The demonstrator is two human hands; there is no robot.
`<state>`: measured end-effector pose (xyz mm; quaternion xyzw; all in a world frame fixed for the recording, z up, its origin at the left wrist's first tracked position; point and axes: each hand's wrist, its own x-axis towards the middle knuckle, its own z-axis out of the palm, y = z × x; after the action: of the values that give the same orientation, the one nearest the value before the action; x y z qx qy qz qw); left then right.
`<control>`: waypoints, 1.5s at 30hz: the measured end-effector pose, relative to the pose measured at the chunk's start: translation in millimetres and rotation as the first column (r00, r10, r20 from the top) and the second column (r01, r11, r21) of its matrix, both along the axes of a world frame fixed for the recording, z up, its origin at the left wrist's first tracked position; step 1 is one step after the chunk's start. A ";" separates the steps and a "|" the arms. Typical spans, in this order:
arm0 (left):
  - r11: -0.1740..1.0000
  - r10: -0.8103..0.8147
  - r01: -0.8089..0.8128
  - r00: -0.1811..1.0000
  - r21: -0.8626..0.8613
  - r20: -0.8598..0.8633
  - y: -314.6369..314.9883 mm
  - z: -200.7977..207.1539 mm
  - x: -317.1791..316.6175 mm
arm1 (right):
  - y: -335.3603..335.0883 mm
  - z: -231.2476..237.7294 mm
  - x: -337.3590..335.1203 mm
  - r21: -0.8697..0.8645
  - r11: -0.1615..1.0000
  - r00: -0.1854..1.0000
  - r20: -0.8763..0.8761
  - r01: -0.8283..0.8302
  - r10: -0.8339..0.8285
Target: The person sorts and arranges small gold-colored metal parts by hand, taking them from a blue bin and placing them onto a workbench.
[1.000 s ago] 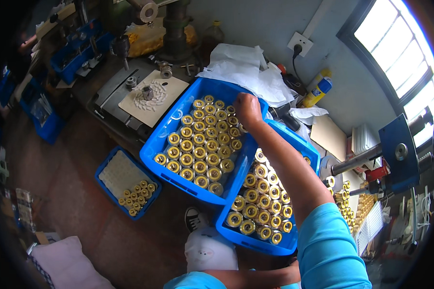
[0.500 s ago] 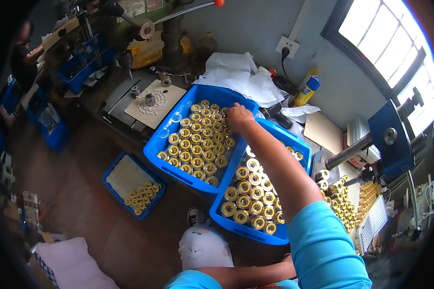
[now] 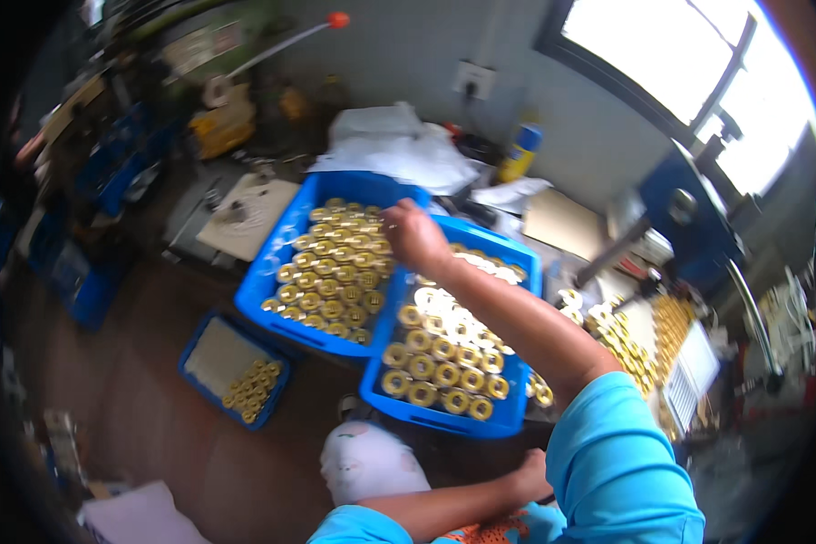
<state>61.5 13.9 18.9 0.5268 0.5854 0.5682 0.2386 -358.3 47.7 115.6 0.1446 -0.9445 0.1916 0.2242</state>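
Observation:
My right hand (image 3: 414, 238) is over the wall between two blue bins, beside the upper right of the left bin. Its fingers look curled closed but are blurred; what they hold, if anything, cannot be made out. The left bin (image 3: 249, 295) contains several rows of short metallic cylinders with gold-coloured ring ends (image 3: 328, 287). Similar, slightly paler cylinders (image 3: 421, 366) fill much of the right bin (image 3: 444, 421), partly covered by my forearm. My left hand (image 3: 532, 477) rests low near my lap, its fingers mostly hidden.
A smaller blue tray (image 3: 256, 419) with several gold-ringed cylinders sits lower left. More gold-ringed parts (image 3: 618, 340) lie right, by a blue press (image 3: 689, 218). White sheets (image 3: 394, 150) and a yellow-blue spray can (image 3: 520, 154) stand behind the bins.
The whole view has shifted, with bins and bench appearing further left. My right hand has drawn back slightly from inside the left bin towards the shared wall. My left hand stays low.

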 end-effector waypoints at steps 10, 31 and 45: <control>0.795 -0.556 0.093 0.510 -0.600 -0.657 -21.2 60.0 -42.2 | 130.2 86.4 392.6 -0.083 0.954 0.953 -0.074 0.287 -0.293; 0.451 -0.561 0.048 0.792 -0.891 -0.241 -35.8 -9.6 10.0 | 480.2 -50.6 606.1 0.115 0.304 0.272 0.235 0.946 -0.933; 0.343 -0.521 0.119 0.850 -0.932 -0.083 -19.0 8.5 19.9 | 496.4 -20.1 601.2 0.406 0.505 0.339 0.415 0.762 -0.845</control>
<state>81.4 -5.2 27.4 0.5157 0.7112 -0.0074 0.4778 242.9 544.1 95.5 -0.3886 -0.9210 0.0226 -0.0132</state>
